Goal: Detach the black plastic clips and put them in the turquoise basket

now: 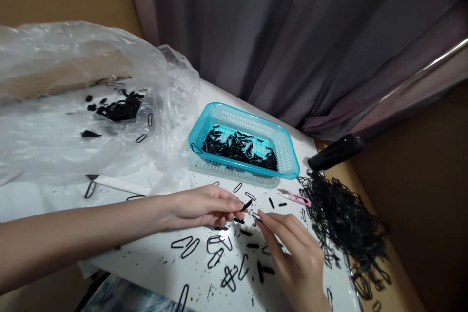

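Between the thumb and fingers of my left hand (206, 204) is a small black strip (247, 204). My right hand (298, 248) is closed in a pinch just to its right, almost meeting the left fingertips. Something thin shows at the right fingertips, too small to name. Beneath both hands, thin black loops (229, 278) and short black pieces (265, 270) lie scattered on the white table (153, 263) among dark crumbs. Beyond the hands stands a blue plastic basket (290, 168) with many small black pieces inside.
Pink-handled thread snips (298, 198) lie right of the basket. A tangled heap of black loops (347, 224) covers the right table edge, with a black tapered object (336, 151) behind it. A large clear plastic bag (47, 151) holding black pieces spreads at left. Dark curtains (234, 24) hang behind.
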Motion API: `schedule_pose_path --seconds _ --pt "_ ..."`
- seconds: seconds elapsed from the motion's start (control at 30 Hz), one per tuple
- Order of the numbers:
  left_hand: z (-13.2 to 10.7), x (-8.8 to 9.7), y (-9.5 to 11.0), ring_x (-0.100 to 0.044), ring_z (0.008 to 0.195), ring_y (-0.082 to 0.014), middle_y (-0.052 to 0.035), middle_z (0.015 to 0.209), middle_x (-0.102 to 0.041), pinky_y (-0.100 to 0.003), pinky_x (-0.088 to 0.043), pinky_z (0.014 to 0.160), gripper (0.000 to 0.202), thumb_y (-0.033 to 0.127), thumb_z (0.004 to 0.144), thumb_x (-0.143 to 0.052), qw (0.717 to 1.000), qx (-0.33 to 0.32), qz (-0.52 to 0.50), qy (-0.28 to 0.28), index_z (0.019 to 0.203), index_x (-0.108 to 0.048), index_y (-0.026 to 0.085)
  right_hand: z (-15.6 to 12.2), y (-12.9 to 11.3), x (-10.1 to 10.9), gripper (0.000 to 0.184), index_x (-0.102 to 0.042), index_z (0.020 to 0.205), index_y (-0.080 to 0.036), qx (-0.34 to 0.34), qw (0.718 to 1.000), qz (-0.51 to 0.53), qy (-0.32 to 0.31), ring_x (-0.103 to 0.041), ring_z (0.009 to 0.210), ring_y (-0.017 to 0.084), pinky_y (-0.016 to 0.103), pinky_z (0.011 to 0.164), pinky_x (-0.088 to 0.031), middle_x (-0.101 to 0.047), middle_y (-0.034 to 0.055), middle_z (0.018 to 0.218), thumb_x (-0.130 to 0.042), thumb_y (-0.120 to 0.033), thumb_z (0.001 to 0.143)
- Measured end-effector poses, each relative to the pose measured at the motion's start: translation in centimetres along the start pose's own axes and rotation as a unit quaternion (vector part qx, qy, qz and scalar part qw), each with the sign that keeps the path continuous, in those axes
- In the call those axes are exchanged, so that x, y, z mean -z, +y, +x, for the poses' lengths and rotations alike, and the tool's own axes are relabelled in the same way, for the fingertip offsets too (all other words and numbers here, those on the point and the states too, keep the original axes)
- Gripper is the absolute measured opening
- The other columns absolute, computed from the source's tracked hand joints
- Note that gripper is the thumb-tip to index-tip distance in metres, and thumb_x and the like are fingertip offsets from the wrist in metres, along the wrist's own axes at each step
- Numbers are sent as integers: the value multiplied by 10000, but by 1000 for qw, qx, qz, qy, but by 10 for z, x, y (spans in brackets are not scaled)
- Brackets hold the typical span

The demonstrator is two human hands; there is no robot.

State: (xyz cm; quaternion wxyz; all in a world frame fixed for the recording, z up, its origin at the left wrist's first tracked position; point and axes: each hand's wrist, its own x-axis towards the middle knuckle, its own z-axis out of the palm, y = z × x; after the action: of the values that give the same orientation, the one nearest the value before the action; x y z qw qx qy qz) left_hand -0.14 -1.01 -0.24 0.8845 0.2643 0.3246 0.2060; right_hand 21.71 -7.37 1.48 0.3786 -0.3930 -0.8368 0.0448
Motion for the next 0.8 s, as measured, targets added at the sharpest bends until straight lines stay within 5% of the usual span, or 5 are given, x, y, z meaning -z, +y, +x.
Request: schedule_pose_path --seconds 0.37,0.8 --pt "-2 -3 0 -524 590 -56 -15 746 -696 -186 -383 607 250 316 646 -873 999 -23 43 16 713 -724 127 0 -1 1 321 -658 1139 -151 12 1000 -20 -3 -597 752 154 272 645 -513 -710 64 925 -596 9 868" --pt "-3 -3 0 -512 610 -100 -22 737 -718 -238 -365 597 267 402 712 -793 967 -144 208 25 732 -699 153 -4 -2 1 331 -665 1152 -145 -3 998 -57 -36 -608 744 170 290 632 -511 -710 78 937 -533 2 887"
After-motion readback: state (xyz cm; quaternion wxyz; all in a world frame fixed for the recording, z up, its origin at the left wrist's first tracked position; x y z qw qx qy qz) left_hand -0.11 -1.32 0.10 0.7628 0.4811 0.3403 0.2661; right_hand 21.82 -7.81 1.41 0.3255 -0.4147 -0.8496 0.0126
